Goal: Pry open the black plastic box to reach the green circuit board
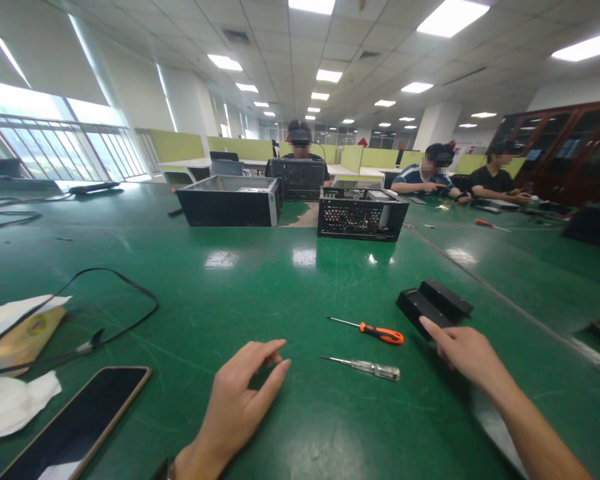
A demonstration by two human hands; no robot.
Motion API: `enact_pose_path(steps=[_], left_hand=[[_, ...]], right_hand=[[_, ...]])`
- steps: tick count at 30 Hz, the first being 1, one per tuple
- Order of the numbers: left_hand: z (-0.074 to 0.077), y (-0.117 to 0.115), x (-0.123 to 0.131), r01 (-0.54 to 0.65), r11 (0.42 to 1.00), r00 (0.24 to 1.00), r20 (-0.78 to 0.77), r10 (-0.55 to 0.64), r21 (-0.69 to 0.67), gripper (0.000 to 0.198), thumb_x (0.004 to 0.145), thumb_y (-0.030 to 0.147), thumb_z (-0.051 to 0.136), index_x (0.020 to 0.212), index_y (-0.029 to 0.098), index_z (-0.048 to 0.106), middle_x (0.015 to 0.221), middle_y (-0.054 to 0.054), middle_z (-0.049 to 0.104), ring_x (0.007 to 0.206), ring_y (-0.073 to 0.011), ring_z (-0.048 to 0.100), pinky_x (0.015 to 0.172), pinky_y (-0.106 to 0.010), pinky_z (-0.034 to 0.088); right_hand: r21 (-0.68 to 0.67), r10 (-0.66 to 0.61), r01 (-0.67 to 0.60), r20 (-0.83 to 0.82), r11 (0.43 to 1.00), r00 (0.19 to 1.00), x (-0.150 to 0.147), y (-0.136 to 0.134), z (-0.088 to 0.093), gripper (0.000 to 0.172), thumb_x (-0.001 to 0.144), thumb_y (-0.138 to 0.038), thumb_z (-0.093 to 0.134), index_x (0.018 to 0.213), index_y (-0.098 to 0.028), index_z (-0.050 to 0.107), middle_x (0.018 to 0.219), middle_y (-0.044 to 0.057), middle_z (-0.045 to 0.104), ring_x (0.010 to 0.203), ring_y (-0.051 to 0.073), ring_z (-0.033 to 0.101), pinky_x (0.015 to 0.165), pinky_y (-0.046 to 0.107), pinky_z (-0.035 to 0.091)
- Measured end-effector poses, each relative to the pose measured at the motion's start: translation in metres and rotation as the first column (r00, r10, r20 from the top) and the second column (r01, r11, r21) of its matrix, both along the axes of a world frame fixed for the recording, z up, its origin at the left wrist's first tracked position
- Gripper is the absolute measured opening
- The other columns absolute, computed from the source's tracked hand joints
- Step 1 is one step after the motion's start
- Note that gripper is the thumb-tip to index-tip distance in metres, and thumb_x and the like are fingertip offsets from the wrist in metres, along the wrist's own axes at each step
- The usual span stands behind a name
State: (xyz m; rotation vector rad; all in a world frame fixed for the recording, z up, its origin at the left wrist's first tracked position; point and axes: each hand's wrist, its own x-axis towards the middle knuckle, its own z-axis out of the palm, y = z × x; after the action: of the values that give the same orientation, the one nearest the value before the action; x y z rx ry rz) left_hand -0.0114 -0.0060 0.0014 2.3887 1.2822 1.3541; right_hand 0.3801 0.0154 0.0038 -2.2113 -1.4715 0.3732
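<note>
Smartphone [83, 417] lies well to the left of the orange-handled screwdriver [375, 331], towards the person. The left hand [240, 393] hovers nearer that screwdriver, also on its left, thumb and fingers parted around nothing. A clear-handled tester screwdriver [373, 368] lies just on its near side, not touching. Close on its right sits a black channel-shaped piece [430, 303]; over the piece's near edge is the right hand [467, 353], index finger outstretched, other fingers partly hidden, so I cannot tell whether they grip.
</note>
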Motion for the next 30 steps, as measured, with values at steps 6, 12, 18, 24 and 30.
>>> enact_pose_path(steps=[6, 12, 18, 24, 30], left_hand=[[0.0, 0.0, 0.001, 0.007, 1.0, 1.0, -0.005, -0.007, -0.025, 0.018, 0.092, 0.028, 0.056, 0.107, 0.021, 0.064, 0.078, 0.0, 0.065, 0.067, -0.014, 0.06, 0.064, -0.025, 0.049], [0.001, -0.001, 0.002, 0.028, 0.999, 1.0, -0.004, -0.028, -0.03, 0.018, 0.092, 0.027, 0.056, 0.106, 0.02, 0.064, 0.077, 0.0, 0.066, 0.066, -0.0138, 0.061, 0.064, -0.025, 0.05], [0.0, -0.003, 0.004, 0.029, 0.999, 1.0, -0.001, -0.029, -0.037, 0.017, 0.092, 0.027, 0.057, 0.106, 0.02, 0.063, 0.076, 0.001, 0.065, 0.066, -0.0134, 0.061, 0.064, -0.024, 0.049], [-0.003, -0.003, 0.005, 0.047, 0.996, 0.999, 0.001, -0.047, -0.074, 0.02, 0.092, 0.026, 0.057, 0.111, 0.022, 0.06, 0.081, 0.0, 0.064, 0.073, -0.0152, 0.062, 0.069, -0.027, 0.05], [-0.003, -0.004, 0.006, 0.07, 0.978, 0.995, -0.052, -0.081, -0.197, 0.08, 0.076, 0.041, 0.076, 0.142, 0.024, 0.034, 0.124, -0.01, 0.057, 0.109, -0.0262, 0.056, 0.092, -0.042, 0.049]], right_hand=[[0.23, 0.083, -0.069, -0.055, 0.971, 0.995, -0.002, 0.002, -0.009, 0.057, 0.074, -0.071, 0.054, 0.097, -0.024, 0.075, 0.095, 0.004, 0.074, 0.084, 0.026, 0.067, 0.077, 0.034, 0.052], [0.439, -0.356, 0.316, 0.008, 0.841, 0.935, 0.049, 0.022, -0.024, 0.083, 0.066, -0.065, 0.061, 0.127, -0.009, 0.055, 0.13, 0.024, 0.052, 0.117, 0.044, 0.047, 0.095, 0.058, 0.038], [0.421, -0.405, 0.431, -0.157, 0.798, 0.901, 0.062, 0.033, -0.038, 0.065, 0.062, -0.063, 0.068, 0.1, -0.011, 0.068, 0.091, 0.017, 0.068, 0.086, 0.037, 0.061, 0.081, 0.052, 0.047], [0.624, -0.189, 0.338, -0.295, 0.704, 0.937, 0.002, 0.015, -0.018, 0.085, 0.071, -0.072, 0.057, 0.127, -0.007, 0.054, 0.098, 0.013, 0.064, 0.078, 0.025, 0.061, 0.075, 0.04, 0.052], [0.616, 0.555, -0.394, -0.085, 0.682, 0.828, -0.107, -0.019, -0.005, 0.047, 0.078, -0.054, 0.068, 0.111, -0.02, 0.067, 0.101, 0.008, 0.068, 0.091, 0.025, 0.061, 0.084, 0.04, 0.049]])
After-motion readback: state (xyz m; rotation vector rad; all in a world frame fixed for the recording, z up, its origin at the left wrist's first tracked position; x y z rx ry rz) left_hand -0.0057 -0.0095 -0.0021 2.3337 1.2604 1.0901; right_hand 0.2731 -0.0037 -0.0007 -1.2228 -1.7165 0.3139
